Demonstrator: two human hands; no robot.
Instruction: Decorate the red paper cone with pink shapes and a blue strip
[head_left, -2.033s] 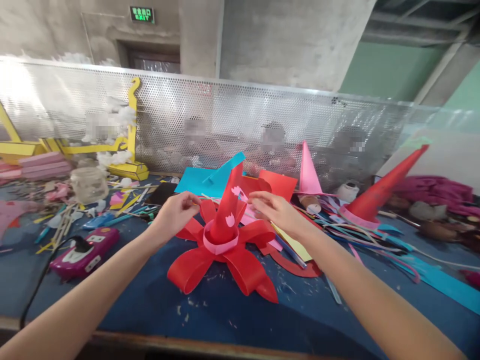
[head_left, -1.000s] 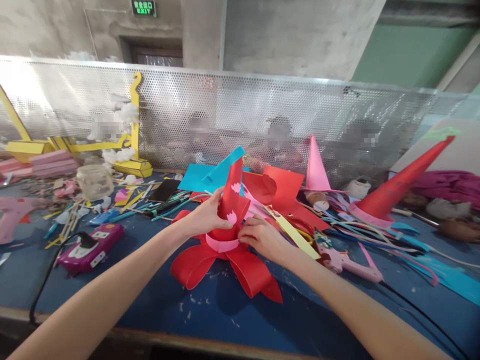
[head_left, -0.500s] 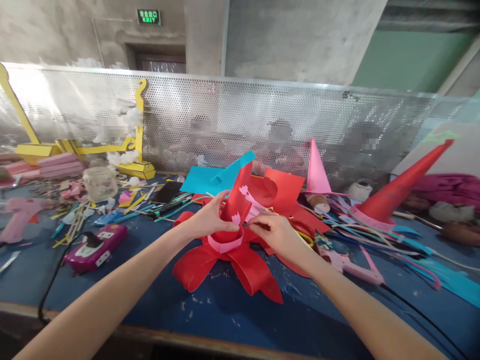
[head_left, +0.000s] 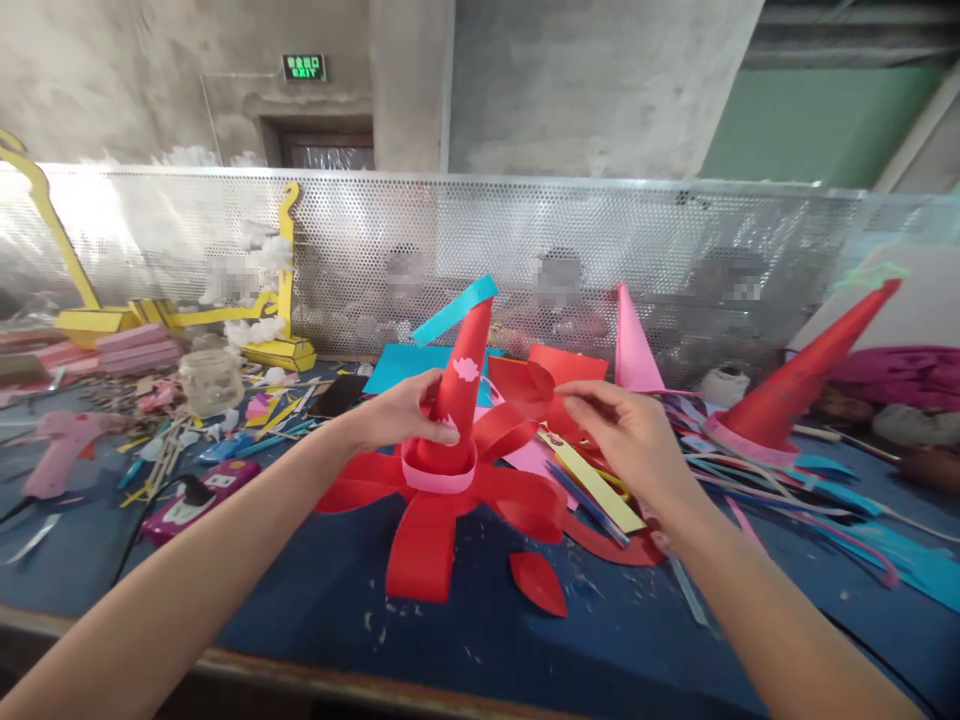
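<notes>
I see the paper cone (head_left: pixel 459 400) standing upright on the tabletop (head_left: pixel 315 610) dead ahead, its looped petals (head_left: pixel 424 545) spread around its base. My left hand (head_left: pixel 401 410) sits at the cone's 9 o'clock, touching it; my right hand (head_left: pixel 626 430) is at its 3 o'clock, apart from it. A loose petal piece (head_left: pixel 538 583) lies at 5 o'clock. A glue gun (head_left: pixel 60 445) lies far off at 9 o'clock, a jar (head_left: pixel 210 380) at 10. Another cone (head_left: pixel 787 385) stands at 2 o'clock. A perforated screen (head_left: pixel 525 250) runs behind everything.

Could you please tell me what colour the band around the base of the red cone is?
The band is pink, clearest in the head view.
</notes>
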